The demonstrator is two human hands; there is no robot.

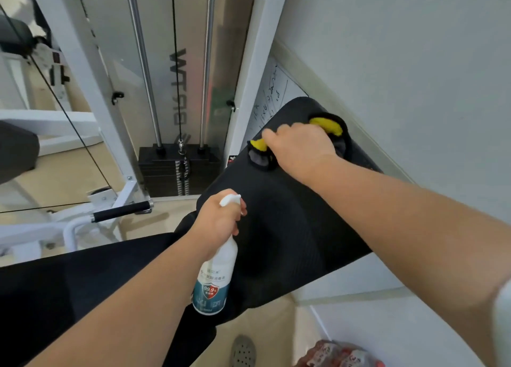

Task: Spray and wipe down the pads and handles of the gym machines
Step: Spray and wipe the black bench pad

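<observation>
Head view, spray bottle [215, 278] upright, nozzle [231, 199] toward pad [290, 214], cloth [327, 125] beyond

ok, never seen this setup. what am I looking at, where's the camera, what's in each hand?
There is no robot: a person cleans gym equipment with bare hands. The single picture comes from a wide-angle camera worn on the head, looking forward and down. The left hand grips a white spray bottle by its neck, over a black pad. The right hand holds a yellow and grey cloth against the far end of that pad. Behind stands a white machine frame with a weight stack and a black-gripped handle.
</observation>
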